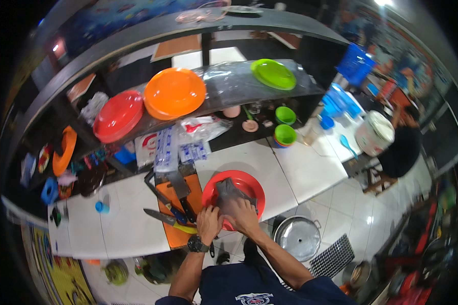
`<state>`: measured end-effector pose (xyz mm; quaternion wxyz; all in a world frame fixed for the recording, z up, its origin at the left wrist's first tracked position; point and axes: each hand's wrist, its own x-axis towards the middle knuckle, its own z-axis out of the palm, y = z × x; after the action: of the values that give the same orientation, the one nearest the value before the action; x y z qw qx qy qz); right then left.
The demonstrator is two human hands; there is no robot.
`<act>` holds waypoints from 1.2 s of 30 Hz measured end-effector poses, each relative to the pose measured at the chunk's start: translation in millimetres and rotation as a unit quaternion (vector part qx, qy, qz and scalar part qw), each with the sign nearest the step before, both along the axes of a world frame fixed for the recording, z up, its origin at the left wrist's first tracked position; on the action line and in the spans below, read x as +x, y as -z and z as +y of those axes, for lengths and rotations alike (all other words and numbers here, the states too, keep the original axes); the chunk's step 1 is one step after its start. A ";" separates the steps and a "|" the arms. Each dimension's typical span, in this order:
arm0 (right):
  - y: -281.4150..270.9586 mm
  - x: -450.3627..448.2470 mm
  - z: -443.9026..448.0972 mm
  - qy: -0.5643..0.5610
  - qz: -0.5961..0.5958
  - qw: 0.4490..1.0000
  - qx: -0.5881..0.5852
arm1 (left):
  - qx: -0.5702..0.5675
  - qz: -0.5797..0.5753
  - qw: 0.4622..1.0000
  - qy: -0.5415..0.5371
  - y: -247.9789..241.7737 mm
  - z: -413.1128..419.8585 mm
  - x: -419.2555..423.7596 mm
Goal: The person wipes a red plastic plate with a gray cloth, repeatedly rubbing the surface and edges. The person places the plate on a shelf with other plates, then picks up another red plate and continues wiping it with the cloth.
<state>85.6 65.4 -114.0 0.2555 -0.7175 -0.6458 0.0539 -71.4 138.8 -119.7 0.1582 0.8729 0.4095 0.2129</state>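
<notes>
A round red plastic plate [260, 190] lies at the front edge of the white tiled counter. My left hand [210, 222], below a black wristwatch, grips the plate's left rim. With its fingers bent, my right hand [241, 213] presses a dark grey cloth [229, 189] against the inside of the plate. Part of the cloth is hidden under that hand. Left of the plate is an orange cutting board [173, 238]. On it lie a cleaver [179, 186] with a black handle, a yellow-handled knife [164, 217] and a blue-handled tool [158, 192], perhaps a saw.
Stacked red plates [118, 116], orange plates [174, 91] and green plates [273, 74] stand on the shelf behind. Packaged plastic bags [166, 150] and green bowls [285, 134] sit beneath. A large metal pot [297, 238] is on the floor. At right, a person [400, 146] sits beyond a white bucket [374, 133].
</notes>
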 end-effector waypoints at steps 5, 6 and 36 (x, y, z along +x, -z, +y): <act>30.5 43.5 27.2 -0.095 -0.078 0.989 -0.077 | -0.029 0.001 0.997 -0.073 7.0 -8.9 23.4; 33.5 48.0 29.7 -0.107 -0.080 0.988 -0.077 | -0.017 -0.010 0.995 -0.094 5.9 -11.9 25.5; 35.6 64.2 58.2 0.088 0.446 0.889 -0.056 | -0.291 -0.091 0.913 -0.273 26.0 44.7 -7.5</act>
<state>149.8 123.6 -149.6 0.4796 -0.6852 -0.3940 0.3812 -78.9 183.5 -145.7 0.3776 0.6195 0.6592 0.1977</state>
